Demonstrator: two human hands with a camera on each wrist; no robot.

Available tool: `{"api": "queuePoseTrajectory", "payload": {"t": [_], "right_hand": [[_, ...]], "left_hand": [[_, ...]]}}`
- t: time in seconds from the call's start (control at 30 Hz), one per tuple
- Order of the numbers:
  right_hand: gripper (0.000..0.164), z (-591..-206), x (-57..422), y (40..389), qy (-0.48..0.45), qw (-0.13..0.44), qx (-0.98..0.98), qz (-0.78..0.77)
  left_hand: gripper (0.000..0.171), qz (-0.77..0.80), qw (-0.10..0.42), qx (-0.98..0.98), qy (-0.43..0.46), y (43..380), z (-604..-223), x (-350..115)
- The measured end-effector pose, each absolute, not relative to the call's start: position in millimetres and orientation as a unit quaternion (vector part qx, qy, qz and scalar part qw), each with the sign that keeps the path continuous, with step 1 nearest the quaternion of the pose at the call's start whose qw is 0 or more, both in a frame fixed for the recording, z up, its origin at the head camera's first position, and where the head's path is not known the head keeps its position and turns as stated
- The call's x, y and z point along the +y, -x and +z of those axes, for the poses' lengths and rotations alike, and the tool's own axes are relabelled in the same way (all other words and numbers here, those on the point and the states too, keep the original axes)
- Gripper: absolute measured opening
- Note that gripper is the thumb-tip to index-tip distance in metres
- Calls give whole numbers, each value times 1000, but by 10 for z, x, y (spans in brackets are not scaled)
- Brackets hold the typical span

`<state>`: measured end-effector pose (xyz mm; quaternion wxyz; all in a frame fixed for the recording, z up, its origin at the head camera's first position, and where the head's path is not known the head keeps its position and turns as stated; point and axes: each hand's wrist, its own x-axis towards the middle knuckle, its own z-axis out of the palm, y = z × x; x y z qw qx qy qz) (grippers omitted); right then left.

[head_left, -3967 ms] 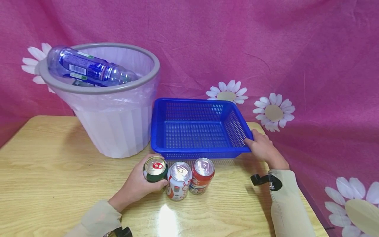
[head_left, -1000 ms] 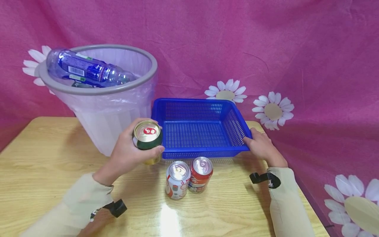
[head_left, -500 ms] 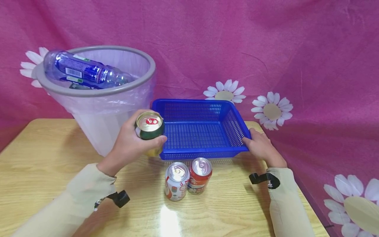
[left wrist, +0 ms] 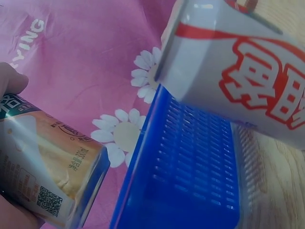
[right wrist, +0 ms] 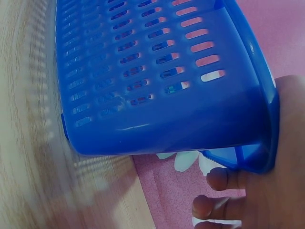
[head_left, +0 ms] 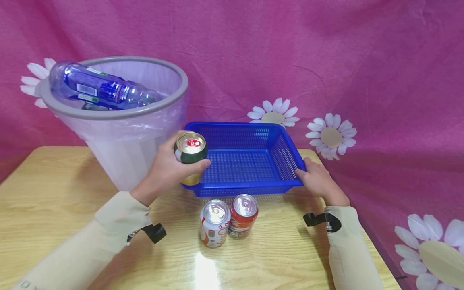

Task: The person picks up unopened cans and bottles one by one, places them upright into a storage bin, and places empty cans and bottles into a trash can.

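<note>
My left hand (head_left: pixel 164 167) grips an upright green-and-gold drink can (head_left: pixel 191 151) with a red pull tab, raised over the left end of the blue plastic basket (head_left: pixel 241 185). The lower part of this can (left wrist: pixel 52 162), with a QR code, shows in the left wrist view. At the basket's right front corner, my right hand (head_left: pixel 320 181) holds the rim, thumb on top. In the right wrist view its fingers (right wrist: pixel 224 207) hang below the rim. A white Coca-Cola can (head_left: pixel 214 227) and a red can (head_left: pixel 243 217) stand side by side in front of the basket.
A white waste bin (head_left: pixel 119 114) with a grey rim and plastic liner stands left of the basket. Inside it, a clear bottle with a blue label (head_left: pixel 98 86) leans on the rim. Behind the wooden table (head_left: pixel 54 209) hangs a pink cloth (head_left: pixel 232 52) with white flowers.
My left hand has lifted the green-and-gold can off the table from beside the white can and moved it up, then right over the basket's left end. The right hand keeps its hold.
</note>
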<state>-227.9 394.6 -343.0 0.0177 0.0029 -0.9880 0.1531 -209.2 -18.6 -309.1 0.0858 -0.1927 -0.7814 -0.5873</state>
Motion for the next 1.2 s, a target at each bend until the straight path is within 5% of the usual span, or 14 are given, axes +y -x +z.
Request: {"api": "queuePoseTrajectory", "payload": {"t": [1.2], "right_hand": [[28, -3454, 3956, 2291, -5, 36, -988, 153]], "left_hand": [[73, -541, 68, -825, 146, 2747, -2998, 111]]}}
